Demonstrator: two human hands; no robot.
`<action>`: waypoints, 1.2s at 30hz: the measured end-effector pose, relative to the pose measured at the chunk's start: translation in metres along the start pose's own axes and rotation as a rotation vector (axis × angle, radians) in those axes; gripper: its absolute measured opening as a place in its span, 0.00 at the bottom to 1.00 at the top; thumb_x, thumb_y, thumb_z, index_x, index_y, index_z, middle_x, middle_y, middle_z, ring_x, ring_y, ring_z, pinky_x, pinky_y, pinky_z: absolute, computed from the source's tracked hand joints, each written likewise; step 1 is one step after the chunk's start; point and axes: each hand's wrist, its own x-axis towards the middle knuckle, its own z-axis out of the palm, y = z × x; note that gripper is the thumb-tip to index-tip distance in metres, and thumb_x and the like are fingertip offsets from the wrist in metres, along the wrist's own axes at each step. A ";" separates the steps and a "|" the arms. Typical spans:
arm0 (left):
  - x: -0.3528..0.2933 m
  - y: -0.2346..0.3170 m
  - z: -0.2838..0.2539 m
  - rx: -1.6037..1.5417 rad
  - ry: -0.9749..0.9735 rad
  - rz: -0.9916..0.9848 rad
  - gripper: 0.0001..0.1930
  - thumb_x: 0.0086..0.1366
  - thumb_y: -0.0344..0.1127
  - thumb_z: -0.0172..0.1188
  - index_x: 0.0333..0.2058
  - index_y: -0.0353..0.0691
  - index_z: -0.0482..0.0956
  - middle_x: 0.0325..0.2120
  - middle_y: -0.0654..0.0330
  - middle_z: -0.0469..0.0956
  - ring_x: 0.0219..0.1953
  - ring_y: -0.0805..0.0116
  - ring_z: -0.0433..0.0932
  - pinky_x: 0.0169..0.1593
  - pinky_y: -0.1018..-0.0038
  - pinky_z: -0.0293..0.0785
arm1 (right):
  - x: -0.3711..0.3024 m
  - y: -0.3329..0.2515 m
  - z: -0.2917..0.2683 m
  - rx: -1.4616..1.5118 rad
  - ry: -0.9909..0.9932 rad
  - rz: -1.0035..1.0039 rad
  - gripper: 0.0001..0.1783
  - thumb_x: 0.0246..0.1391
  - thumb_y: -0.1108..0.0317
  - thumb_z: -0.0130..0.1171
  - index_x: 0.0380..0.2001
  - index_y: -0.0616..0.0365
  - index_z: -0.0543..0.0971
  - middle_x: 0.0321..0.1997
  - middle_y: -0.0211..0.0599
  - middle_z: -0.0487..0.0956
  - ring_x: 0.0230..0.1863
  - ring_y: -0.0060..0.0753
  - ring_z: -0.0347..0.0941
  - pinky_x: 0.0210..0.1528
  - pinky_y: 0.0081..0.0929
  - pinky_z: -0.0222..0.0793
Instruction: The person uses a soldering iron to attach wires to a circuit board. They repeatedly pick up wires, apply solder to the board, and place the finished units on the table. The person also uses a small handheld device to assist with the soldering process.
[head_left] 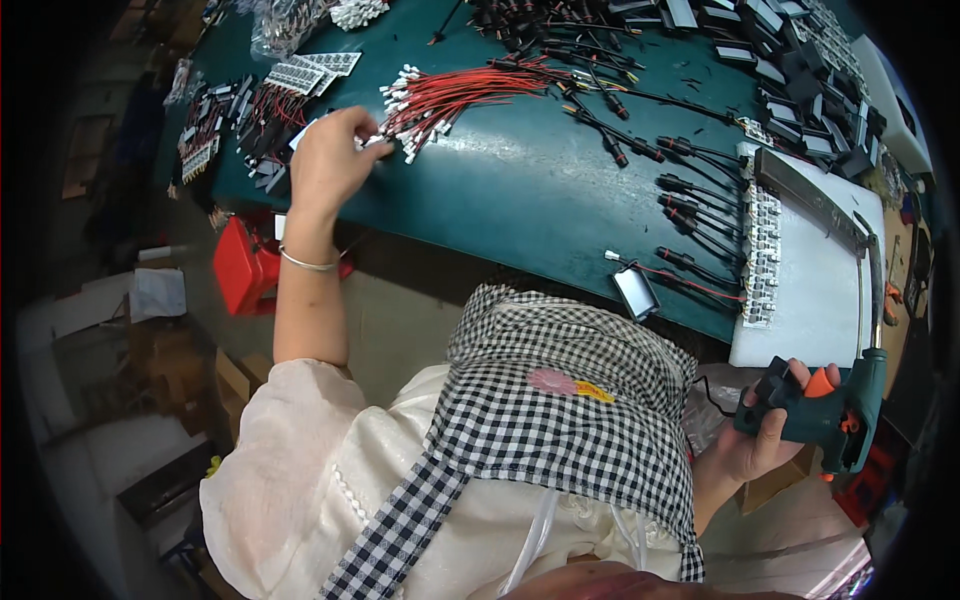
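My left hand (335,160) is at the near left of the table, fingers pinched beside a bundle of red wires (470,90) with white plugs. Whatever is between its fingertips is hidden. At the lower right, my right hand (762,435) grips a green soldering gun (845,410) with an orange trigger. The gun's long metal tip rises beside a white board (815,270). Along that board's left edge runs a strip of small circuit boards (762,260), with black cables (700,215) lying against it. A red lead (690,281) reaches its lower part. A dark bar (808,198) lies across the white board.
A small open case (636,292) rests at the front edge of the green table (530,200). Black cables (540,25) and black cases (790,80) are heaped at the back. Parts and circuit panels (312,72) lie far left. Below stands a red container (243,265).
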 end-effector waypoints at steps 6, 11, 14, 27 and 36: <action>-0.004 -0.052 0.013 -0.322 -0.137 -0.070 0.08 0.52 0.34 0.69 0.26 0.37 0.82 0.17 0.61 0.76 0.22 0.76 0.73 0.28 0.76 0.68 | 0.002 -0.003 0.001 0.011 -0.075 0.022 0.48 0.41 0.55 0.72 0.60 0.65 0.59 0.40 0.46 0.78 0.30 0.27 0.73 0.31 0.19 0.72; -0.014 -0.035 -0.040 -1.019 -0.193 0.012 0.07 0.57 0.33 0.66 0.26 0.38 0.79 0.21 0.71 0.74 0.24 0.83 0.69 0.27 0.83 0.60 | 0.002 -0.005 -0.003 -0.027 -0.040 0.018 0.50 0.39 0.54 0.74 0.59 0.66 0.59 0.39 0.46 0.78 0.37 0.29 0.73 0.42 0.21 0.71; -0.009 0.015 -0.032 -0.874 -0.366 0.403 0.09 0.54 0.34 0.68 0.24 0.38 0.77 0.21 0.70 0.74 0.26 0.82 0.70 0.28 0.82 0.62 | 0.001 -0.007 -0.003 0.036 -0.053 0.024 0.49 0.39 0.58 0.74 0.60 0.66 0.59 0.40 0.47 0.78 0.39 0.31 0.74 0.44 0.23 0.72; -0.011 0.172 0.052 -0.552 -0.044 0.680 0.10 0.52 0.28 0.66 0.33 0.36 0.77 0.25 0.58 0.74 0.30 0.61 0.73 0.35 0.69 0.69 | -0.001 -0.001 -0.004 0.047 -0.168 0.000 0.48 0.43 0.57 0.72 0.60 0.68 0.58 0.43 0.50 0.78 0.43 0.34 0.74 0.44 0.25 0.72; -0.023 0.196 0.010 -0.862 -0.440 0.542 0.01 0.63 0.22 0.55 0.34 0.32 0.74 0.26 0.60 0.80 0.28 0.78 0.76 0.34 0.81 0.71 | 0.005 -0.003 -0.005 0.056 -0.135 0.004 0.46 0.44 0.61 0.73 0.58 0.72 0.58 0.44 0.54 0.77 0.45 0.42 0.77 0.44 0.29 0.75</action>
